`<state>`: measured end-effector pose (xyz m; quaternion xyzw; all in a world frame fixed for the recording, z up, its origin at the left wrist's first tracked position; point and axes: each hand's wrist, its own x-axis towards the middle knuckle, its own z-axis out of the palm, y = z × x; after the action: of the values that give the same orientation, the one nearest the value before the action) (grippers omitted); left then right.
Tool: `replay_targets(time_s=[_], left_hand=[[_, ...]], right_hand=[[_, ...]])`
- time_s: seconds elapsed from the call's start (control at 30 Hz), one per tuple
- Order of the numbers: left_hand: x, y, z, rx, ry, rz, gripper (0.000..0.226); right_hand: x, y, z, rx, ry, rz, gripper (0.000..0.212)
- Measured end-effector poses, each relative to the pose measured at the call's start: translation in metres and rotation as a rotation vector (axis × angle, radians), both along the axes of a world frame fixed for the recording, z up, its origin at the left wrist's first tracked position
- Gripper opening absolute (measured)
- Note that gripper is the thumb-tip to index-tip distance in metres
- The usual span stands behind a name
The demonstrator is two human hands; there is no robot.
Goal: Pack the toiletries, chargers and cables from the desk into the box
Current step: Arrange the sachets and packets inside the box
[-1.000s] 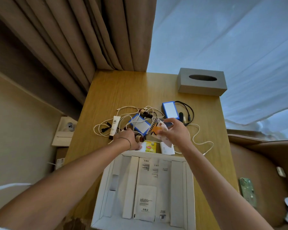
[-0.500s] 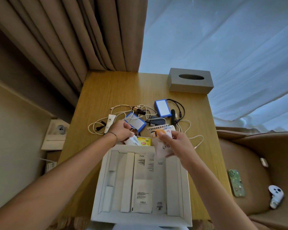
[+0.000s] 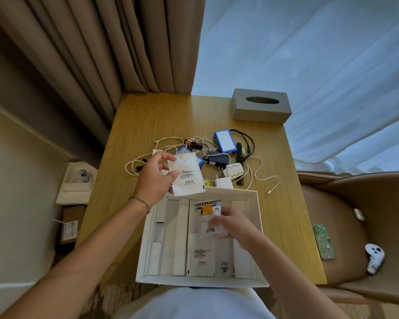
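Note:
A white open box [image 3: 255,204] with cardboard dividers sits at the desk's near edge. My right hand [image 3: 232,223] is inside it, gripping a clear sachet with an orange print [image 3: 207,210]. My left hand [image 3: 156,178] pinches a flat white sachet [image 3: 188,177] above the box's far left corner. Behind it on the desk lie white cables [image 3: 259,174], a black charger [image 3: 218,160], white plug adapters [image 3: 233,171], a blue-edged pack [image 3: 225,141] and a small brown bottle [image 3: 190,142].
A grey tissue box [image 3: 260,105] stands at the desk's far right corner. Curtains hang behind. A brown chair [image 3: 364,222] to the right carries a green phone [image 3: 323,241] and a white controller [image 3: 374,257]. A wall socket [image 3: 83,174] is at the left.
My right hand has carried the orange-print sachet from above the desk down into the box. My left hand has lifted a white sachet off the desk. The view has tilted down.

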<state>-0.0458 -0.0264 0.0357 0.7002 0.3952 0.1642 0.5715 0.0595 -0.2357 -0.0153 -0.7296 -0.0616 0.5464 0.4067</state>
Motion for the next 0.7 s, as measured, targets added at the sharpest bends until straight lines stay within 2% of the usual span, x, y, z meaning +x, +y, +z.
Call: replay_targets(time_s=[0.13,0.4,0.57,0.7], left_hand=[[-0.022,-0.014,0.001,-0.001,0.000,0.005,0.027],[-0.059,-0.040,-0.015,0.004,0.070,-0.030,0.025],[-0.064,-0.053,-0.026,-0.012,0.130,-0.080,0.029],[-0.057,-0.064,-0.037,0.002,0.186,-0.163,0.033]], right_hand=[[-0.014,0.015,-0.021,-0.064,-0.153,-0.015,0.022],[-0.028,0.030,-0.045,-0.133,-0.413,0.014,0.025],[-0.023,0.029,-0.035,-0.160,-0.564,0.077,0.009],[-0.006,0.016,-0.014,-0.140,-0.540,0.081,0.027]])
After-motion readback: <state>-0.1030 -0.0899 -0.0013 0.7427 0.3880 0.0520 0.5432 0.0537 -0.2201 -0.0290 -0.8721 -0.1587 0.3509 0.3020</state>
